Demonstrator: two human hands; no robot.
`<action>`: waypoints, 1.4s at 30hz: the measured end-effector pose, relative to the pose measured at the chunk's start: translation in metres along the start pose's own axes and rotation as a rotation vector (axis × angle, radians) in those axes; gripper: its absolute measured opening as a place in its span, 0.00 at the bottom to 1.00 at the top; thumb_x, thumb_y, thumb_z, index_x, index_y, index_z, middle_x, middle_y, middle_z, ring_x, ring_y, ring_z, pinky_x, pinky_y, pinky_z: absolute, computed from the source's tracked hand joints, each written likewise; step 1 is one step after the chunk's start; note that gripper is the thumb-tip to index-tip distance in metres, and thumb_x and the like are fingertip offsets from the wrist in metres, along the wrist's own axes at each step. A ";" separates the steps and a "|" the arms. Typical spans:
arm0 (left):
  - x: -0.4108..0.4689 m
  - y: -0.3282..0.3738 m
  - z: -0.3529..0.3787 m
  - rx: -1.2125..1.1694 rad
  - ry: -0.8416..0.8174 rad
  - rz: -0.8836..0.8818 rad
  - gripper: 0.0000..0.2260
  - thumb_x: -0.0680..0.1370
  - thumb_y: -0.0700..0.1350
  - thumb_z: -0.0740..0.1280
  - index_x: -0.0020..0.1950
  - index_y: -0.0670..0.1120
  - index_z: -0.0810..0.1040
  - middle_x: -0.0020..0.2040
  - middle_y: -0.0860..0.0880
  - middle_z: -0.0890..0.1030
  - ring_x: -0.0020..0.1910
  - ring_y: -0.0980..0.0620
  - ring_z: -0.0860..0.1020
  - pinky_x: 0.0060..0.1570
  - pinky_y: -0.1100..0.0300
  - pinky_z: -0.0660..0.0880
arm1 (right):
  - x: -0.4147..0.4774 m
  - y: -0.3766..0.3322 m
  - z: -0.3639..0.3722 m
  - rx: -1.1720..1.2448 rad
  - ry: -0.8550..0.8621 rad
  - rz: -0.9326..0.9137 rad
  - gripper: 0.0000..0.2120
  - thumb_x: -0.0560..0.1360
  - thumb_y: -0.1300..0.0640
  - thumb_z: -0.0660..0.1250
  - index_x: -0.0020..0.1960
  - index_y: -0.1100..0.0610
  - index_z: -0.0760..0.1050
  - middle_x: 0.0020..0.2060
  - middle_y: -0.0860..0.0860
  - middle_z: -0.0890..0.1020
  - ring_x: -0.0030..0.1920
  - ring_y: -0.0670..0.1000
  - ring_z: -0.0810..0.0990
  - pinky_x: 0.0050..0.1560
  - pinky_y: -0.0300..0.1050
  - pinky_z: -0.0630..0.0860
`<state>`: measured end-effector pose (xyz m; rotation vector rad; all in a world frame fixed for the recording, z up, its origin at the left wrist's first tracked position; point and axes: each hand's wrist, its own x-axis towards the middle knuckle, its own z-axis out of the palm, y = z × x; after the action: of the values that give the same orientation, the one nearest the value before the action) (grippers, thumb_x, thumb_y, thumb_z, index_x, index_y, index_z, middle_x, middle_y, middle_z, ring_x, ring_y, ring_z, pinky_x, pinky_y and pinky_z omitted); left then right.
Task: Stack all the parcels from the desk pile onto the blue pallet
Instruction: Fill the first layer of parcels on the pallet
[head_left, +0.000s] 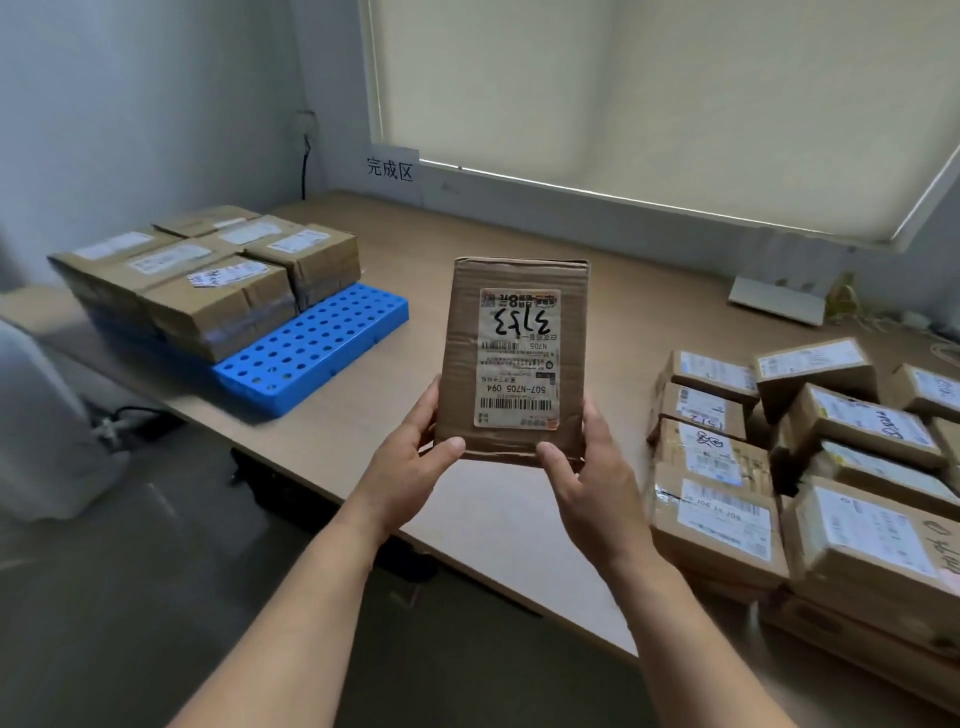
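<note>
- Head view: you hold one parcel (511, 364) up in front of you, above the desk (519, 519), between the blue pallet (311, 353) on your left and the desk pile (805, 457) on your right.
- Your left hand (410, 452) pinches the parcel's lower left corner, thumb on the front face and fingers curled behind; your right hand (587, 467) grips the lower right corner the same way. Holding by both bottom corners keeps the label (519, 358) facing you, probably so you can check it before placing.
- The label reads upside down from here, so the box is likely turned end over end.
- The pallet already carries a block of parcels (208, 280) packed tight toward its far left, leaving a bare strip of holes along the near right edge, the obvious spot for this one.
- The pile on your right holds many boxes, so the job looks far from finished.
- A paper sign (389, 169) hangs on the wall behind the pallet; its meaning I can't confirm.
</note>
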<state>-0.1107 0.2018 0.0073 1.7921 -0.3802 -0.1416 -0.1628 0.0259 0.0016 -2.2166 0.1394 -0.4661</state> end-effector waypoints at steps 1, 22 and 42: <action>0.003 -0.003 -0.007 0.004 0.011 -0.005 0.29 0.80 0.38 0.61 0.75 0.59 0.55 0.69 0.61 0.68 0.63 0.66 0.70 0.64 0.64 0.67 | 0.005 -0.001 0.009 0.009 -0.007 -0.002 0.28 0.78 0.53 0.62 0.75 0.48 0.55 0.63 0.47 0.74 0.60 0.45 0.72 0.62 0.47 0.73; 0.162 -0.079 -0.177 0.101 0.125 -0.182 0.28 0.80 0.43 0.61 0.75 0.60 0.53 0.70 0.56 0.68 0.66 0.58 0.68 0.68 0.55 0.65 | 0.186 -0.033 0.201 0.160 -0.116 0.090 0.29 0.76 0.52 0.65 0.74 0.48 0.60 0.60 0.48 0.78 0.60 0.49 0.75 0.60 0.48 0.72; 0.315 -0.161 -0.295 0.222 -0.079 -0.258 0.26 0.80 0.45 0.60 0.76 0.58 0.56 0.72 0.54 0.66 0.66 0.53 0.70 0.62 0.56 0.70 | 0.284 -0.070 0.333 0.181 -0.070 0.342 0.27 0.76 0.53 0.65 0.72 0.49 0.60 0.60 0.44 0.77 0.57 0.48 0.77 0.51 0.37 0.68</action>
<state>0.3009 0.4036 -0.0392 2.0562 -0.2248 -0.3643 0.2213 0.2403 -0.0553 -1.9777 0.4148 -0.2031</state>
